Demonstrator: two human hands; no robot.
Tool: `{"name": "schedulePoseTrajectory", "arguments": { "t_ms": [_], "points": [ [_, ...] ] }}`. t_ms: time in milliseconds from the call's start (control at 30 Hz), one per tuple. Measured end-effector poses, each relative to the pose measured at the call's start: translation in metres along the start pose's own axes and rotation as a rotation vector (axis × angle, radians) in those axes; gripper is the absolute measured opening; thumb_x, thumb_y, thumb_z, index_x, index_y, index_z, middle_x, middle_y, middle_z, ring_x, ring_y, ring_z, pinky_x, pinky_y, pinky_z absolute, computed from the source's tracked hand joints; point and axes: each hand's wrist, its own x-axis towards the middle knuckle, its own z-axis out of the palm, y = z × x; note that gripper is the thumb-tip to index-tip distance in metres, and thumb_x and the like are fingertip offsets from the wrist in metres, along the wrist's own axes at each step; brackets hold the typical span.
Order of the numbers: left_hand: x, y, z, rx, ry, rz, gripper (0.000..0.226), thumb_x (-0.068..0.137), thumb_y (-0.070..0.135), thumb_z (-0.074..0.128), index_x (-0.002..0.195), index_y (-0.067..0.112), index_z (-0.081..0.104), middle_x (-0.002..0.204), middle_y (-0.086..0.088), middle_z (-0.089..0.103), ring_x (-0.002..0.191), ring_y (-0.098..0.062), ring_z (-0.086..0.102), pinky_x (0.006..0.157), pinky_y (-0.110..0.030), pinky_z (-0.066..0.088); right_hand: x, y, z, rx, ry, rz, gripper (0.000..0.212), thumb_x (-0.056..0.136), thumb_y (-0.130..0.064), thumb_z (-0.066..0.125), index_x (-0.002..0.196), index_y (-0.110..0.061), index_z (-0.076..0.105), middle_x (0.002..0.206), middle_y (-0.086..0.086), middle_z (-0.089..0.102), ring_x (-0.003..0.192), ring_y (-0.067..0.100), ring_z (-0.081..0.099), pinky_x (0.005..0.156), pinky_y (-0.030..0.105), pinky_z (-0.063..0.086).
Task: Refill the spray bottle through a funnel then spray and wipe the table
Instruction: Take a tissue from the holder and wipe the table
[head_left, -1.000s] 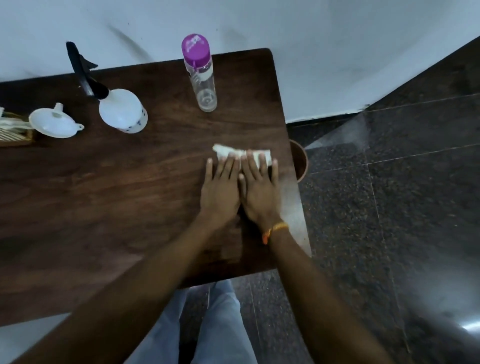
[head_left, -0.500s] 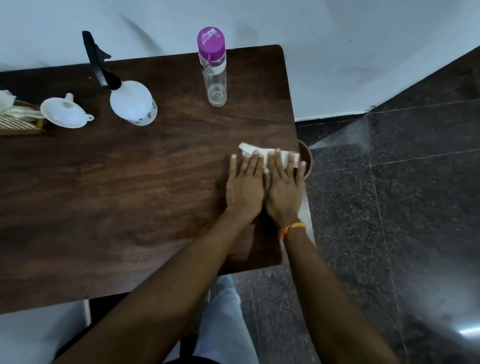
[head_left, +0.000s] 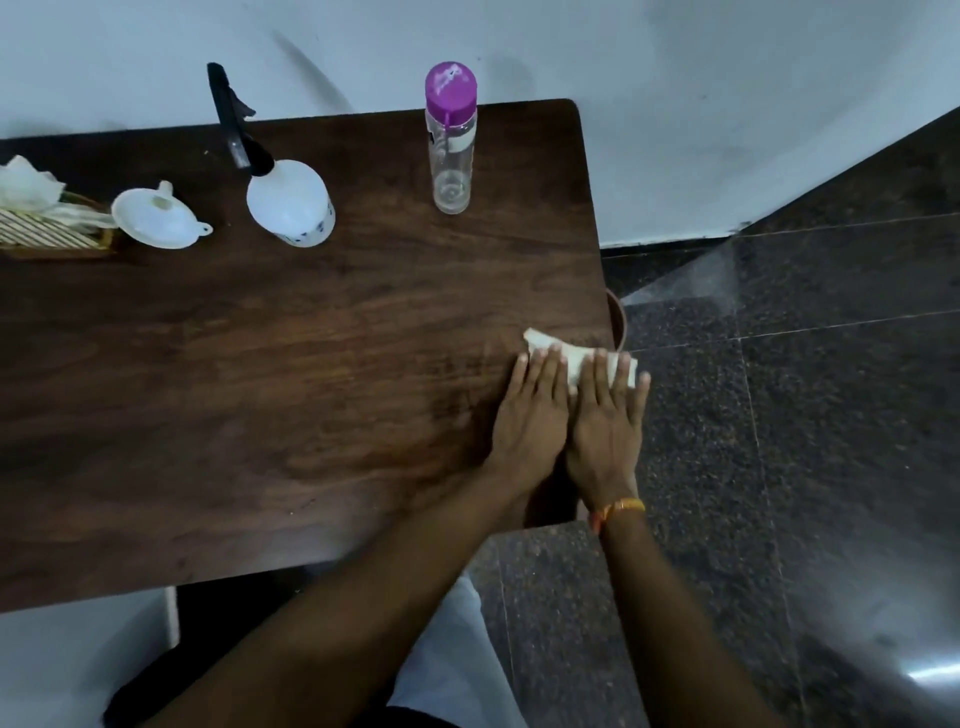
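Left hand (head_left: 527, 415): flat, fingers stretched out, pressing down on the white tissue (head_left: 574, 358).
Right hand (head_left: 608, 426): flat beside the left, touching it, also pressing the tissue; an orange band (head_left: 621, 508) is on the wrist.
Tissue: folded, at the right edge of the dark wood counter (head_left: 260, 389), partly sticking over it.
Spray bottle (head_left: 288, 200): white with a black top, standing at the back.
Funnel (head_left: 156, 218): white, left of the spray bottle.
Clear bottle (head_left: 451, 140): purple cap; its label is too blurry to read.
Tissue holder (head_left: 47, 231): far left.
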Motion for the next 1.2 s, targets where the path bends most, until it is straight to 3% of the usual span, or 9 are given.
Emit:
{"name": "schedulePoseTrajectory", "arguments": {
  "t_ms": [100, 200, 333, 467, 567, 733, 833, 1000, 1200],
  "points": [
    [0.024, -0.038, -0.022, 0.077, 0.008, -0.067, 0.069, 0.103, 0.028, 0.031, 0.162, -0.001, 0.012, 0.171, -0.021, 0.009, 0.160, -0.033, 0.007, 0.130, -0.051, 0.001, 0.045, -0.030, -0.002, 0.091, 0.009, -0.064, 0.075, 0.101, -0.029, 0.051, 0.162, 0.005, 0.023, 0.171, 0.025, 0.020, 0.162, 0.037, 0.010, 0.131, 0.058, 0.006],
    [-0.015, -0.079, -0.014, 0.083, 0.033, -0.161, 0.070, 0.104, 0.026, 0.038, 0.162, -0.002, 0.011, 0.171, -0.023, 0.009, 0.160, -0.035, 0.009, 0.130, -0.049, -0.003, 0.034, -0.081, 0.008, 0.186, 0.029, -0.165, 0.077, 0.100, -0.025, 0.050, 0.162, 0.007, 0.019, 0.171, 0.028, 0.016, 0.162, 0.038, 0.014, 0.131, 0.054, 0.015],
    [-0.112, -0.095, 0.016, 0.048, -0.039, -0.167, 0.078, 0.099, 0.036, 0.030, 0.163, 0.000, 0.004, 0.171, -0.021, 0.000, 0.160, -0.035, 0.004, 0.129, -0.053, 0.001, -0.051, -0.122, 0.026, 0.194, -0.051, -0.240, 0.079, 0.102, -0.027, 0.045, 0.166, 0.000, 0.008, 0.172, 0.028, 0.003, 0.162, 0.039, -0.005, 0.132, 0.052, 0.005],
    [-0.141, -0.057, 0.042, -0.054, -0.004, -0.088, 0.071, 0.094, 0.027, 0.027, 0.161, 0.004, 0.026, 0.169, -0.016, 0.023, 0.157, -0.032, 0.025, 0.128, -0.052, 0.012, -0.109, -0.093, 0.035, 0.086, -0.091, -0.216, 0.083, 0.100, -0.027, 0.054, 0.167, -0.007, 0.010, 0.173, 0.025, 0.004, 0.162, 0.039, -0.008, 0.132, 0.055, 0.004],
    [-0.103, -0.033, 0.023, -0.053, -0.019, -0.029, 0.070, 0.097, 0.028, 0.018, 0.164, 0.007, 0.015, 0.172, -0.012, 0.017, 0.160, -0.027, 0.011, 0.130, -0.052, 0.005, -0.085, -0.060, 0.022, 0.051, -0.003, -0.170, 0.097, 0.091, -0.024, 0.067, 0.167, -0.007, 0.009, 0.172, 0.023, 0.015, 0.161, 0.043, 0.007, 0.131, 0.056, 0.009],
    [-0.037, -0.072, -0.020, 0.031, 0.013, -0.113, 0.066, 0.106, 0.033, 0.028, 0.164, 0.007, 0.009, 0.174, -0.010, 0.006, 0.161, -0.024, 0.002, 0.129, -0.051, -0.004, 0.008, -0.081, 0.008, 0.175, 0.011, -0.123, 0.086, 0.101, -0.020, 0.057, 0.166, 0.001, 0.004, 0.174, 0.023, 0.006, 0.162, 0.039, 0.006, 0.132, 0.053, 0.013],
    [-0.064, -0.120, -0.020, 0.052, 0.022, -0.208, 0.071, 0.104, 0.033, 0.032, 0.164, 0.005, 0.005, 0.173, -0.012, 0.004, 0.161, -0.026, 0.002, 0.129, -0.051, -0.005, 0.013, -0.136, 0.014, 0.196, -0.006, -0.197, 0.082, 0.101, -0.022, 0.053, 0.164, 0.006, 0.009, 0.172, 0.030, 0.006, 0.161, 0.043, 0.006, 0.131, 0.054, 0.014],
    [-0.168, -0.146, 0.022, 0.032, -0.022, -0.220, 0.084, 0.101, 0.041, 0.041, 0.164, 0.007, -0.001, 0.172, -0.012, -0.006, 0.161, -0.026, -0.005, 0.128, -0.054, -0.004, -0.079, -0.191, 0.034, 0.218, -0.053, -0.269, 0.080, 0.101, -0.023, 0.053, 0.165, 0.001, 0.012, 0.173, 0.025, 0.004, 0.163, 0.038, 0.001, 0.131, 0.053, 0.016],
    [-0.163, -0.108, 0.034, -0.064, -0.018, -0.081, 0.063, 0.101, 0.028, 0.024, 0.159, 0.006, 0.034, 0.167, -0.011, 0.033, 0.157, -0.027, 0.025, 0.130, -0.051, 0.010, -0.109, -0.146, 0.031, 0.088, -0.085, -0.183, 0.080, 0.099, -0.024, 0.056, 0.163, 0.005, 0.018, 0.171, 0.028, 0.014, 0.161, 0.040, 0.014, 0.129, 0.055, 0.018]
  ]
}}
